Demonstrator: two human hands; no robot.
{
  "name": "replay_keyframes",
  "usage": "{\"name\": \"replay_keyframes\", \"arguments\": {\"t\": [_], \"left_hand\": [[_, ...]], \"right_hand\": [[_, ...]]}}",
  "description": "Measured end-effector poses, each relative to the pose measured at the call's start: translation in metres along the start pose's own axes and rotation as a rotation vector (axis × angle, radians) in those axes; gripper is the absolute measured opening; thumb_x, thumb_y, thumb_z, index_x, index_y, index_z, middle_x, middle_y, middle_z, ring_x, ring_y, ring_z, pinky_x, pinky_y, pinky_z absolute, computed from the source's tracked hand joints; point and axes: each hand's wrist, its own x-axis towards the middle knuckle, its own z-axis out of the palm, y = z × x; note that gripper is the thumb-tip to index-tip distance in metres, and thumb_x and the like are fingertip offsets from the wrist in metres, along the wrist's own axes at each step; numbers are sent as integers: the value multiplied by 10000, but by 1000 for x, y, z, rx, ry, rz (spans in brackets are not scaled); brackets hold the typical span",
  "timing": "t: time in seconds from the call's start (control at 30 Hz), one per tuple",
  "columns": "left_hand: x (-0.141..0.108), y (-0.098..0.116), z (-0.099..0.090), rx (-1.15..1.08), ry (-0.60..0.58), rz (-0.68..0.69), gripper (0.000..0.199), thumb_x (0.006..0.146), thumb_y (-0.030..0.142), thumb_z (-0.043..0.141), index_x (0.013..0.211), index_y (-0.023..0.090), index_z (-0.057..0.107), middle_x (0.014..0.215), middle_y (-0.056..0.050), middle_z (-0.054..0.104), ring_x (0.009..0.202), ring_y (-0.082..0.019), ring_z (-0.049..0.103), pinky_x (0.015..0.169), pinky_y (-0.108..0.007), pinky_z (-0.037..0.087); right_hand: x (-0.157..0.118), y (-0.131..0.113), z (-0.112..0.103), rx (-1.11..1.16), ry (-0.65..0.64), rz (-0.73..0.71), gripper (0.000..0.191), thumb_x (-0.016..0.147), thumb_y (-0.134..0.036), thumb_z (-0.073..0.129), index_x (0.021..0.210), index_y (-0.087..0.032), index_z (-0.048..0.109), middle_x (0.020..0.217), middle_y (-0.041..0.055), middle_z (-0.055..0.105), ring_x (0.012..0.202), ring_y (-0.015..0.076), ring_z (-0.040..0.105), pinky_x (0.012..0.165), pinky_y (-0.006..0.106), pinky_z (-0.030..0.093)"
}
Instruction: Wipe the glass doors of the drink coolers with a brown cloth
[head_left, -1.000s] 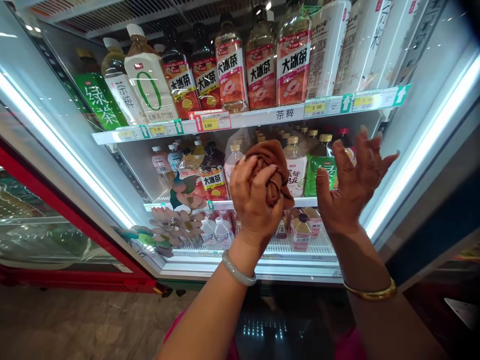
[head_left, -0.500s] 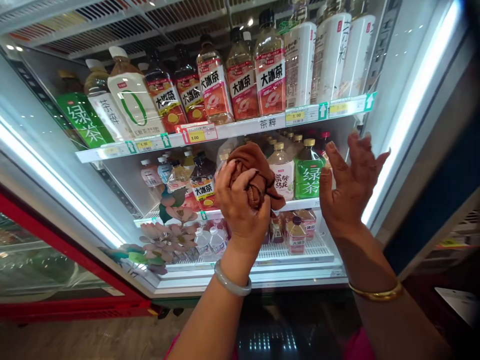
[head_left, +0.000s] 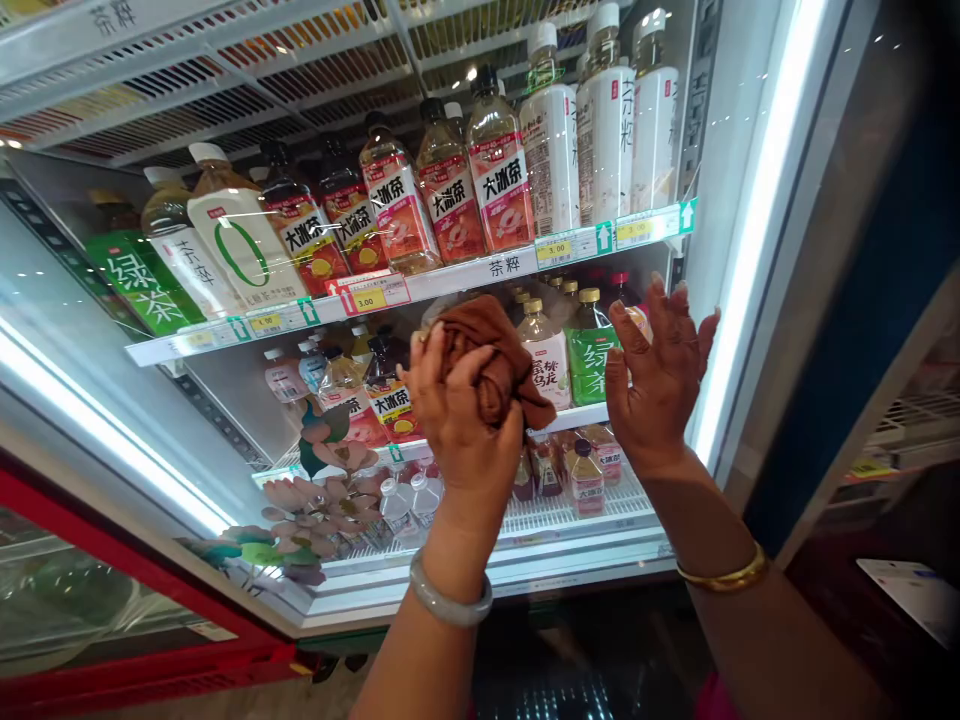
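In the head view, the left hand grips a crumpled brown cloth, its fingers curled over the bunched folds. The cloth is at the scene's middle, below the front edge of the upper shelf and nearer than the bottles; whether it touches glass, I cannot tell.

To its right, the right hand is raised with fingers spread and slightly bent, holding nothing. A green bottle shows just left of it, farther in. A pale bangle circles the left wrist, a gold bangle the right.

Tall white bottles stand at the upper shelf's right end. Pink flowers lie left of the left hand; beyond them at far left is a red frame.
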Motion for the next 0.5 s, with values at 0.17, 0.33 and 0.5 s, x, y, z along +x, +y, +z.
{"name": "replay_keyframes", "arguments": {"t": [0.17,0.33,0.5], "left_hand": [[-19,16,16,-57,-120,74,502,841,150,653,1334,230,608,1596,-143,495,1593,-346,328,1299,-606,285],[-59,39,49,-82,-133,214,467,907,114,605,1367,195,600,1486,-166,610,1592,-311,345,1282,-549,361],[-22,21,17,-83,-115,71,481,913,113,588,1383,213,582,1584,-168,503,1586,-311,348,1301,-582,316]], "right_hand": [[0,1,3,-3,30,-29,567,1026,-273,519,1573,-405,442,1673,17,421,1592,273,339,1318,642,201],[-1,3,5,41,81,-49,632,1008,-224,575,1580,-444,418,1661,6,438,1579,265,364,1329,615,204],[-1,2,3,36,61,-48,630,996,-226,588,1579,-408,433,1655,33,448,1575,286,369,1316,646,210]]}}
